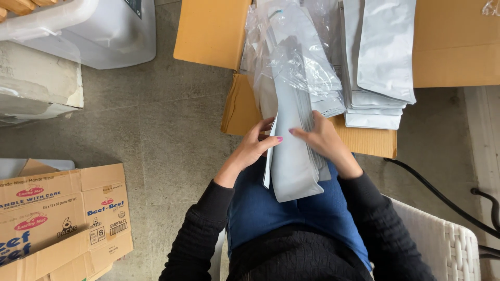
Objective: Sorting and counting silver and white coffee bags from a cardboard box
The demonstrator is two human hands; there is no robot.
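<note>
The person is sitting with both forearms angled inward over the lap; the left hand (255, 145) is gripping the near edge of a stack of silver pouches (294, 156), thumb lying on top. The right hand (325, 138) is clasping the stack's other side, fingers curled around it; the stack is resting on the blue-clad lap, leaning against the open cardboard box (364, 138).

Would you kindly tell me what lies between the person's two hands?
In the head view, a stack of grey pouches stands between the left hand and the right hand, both gripping it.
</note>
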